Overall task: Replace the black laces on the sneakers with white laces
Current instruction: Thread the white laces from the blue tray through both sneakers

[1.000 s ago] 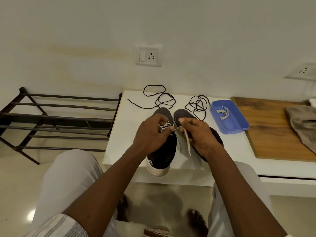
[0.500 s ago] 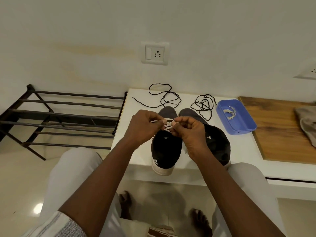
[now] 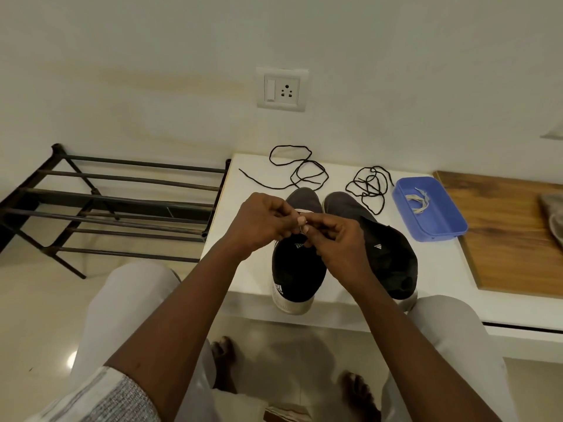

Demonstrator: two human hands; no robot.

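**While both hands close on a white lace, two black laces lie loose behind the sneakers**

Where a white worktop point(image 3: 438, 263) runs along a plain wall, a seated person bends over a pair of dark sneakers, knees in pale trousers on either side and bare feet point(image 3: 224, 357) on the tiled floor below. A black metal shoe rack point(image 3: 122, 198) stands against the worktop's left end, and a wooden board point(image 3: 511, 239) covers its right end, with a grey cloth point(image 3: 553, 214) at the frame's edge. The sneaker on the left point(image 3: 297, 269) and the sneaker on the right point(image 3: 390, 260) sit side by side, toes toward the wall, the left one's pale heel overhanging the front edge. The left hand point(image 3: 262, 222) and right hand point(image 3: 338, 239) meet above the left sneaker's tongue, fingers curled; each grip is drawn tight, thumb and fingertips pinching the white lace point(image 3: 305, 212), a little of which shows across the shoe between them. A blue plastic tray point(image 3: 457, 226) lies right of the shoes, touching the board, and holds a second pale lace point(image 3: 419, 202). Behind the toes, one black lace point(image 3: 309, 178) sprawls in open loops and another black lace point(image 3: 368, 185) lies bunched beside the tray. A switched wall socket point(image 3: 281, 89) sits above.
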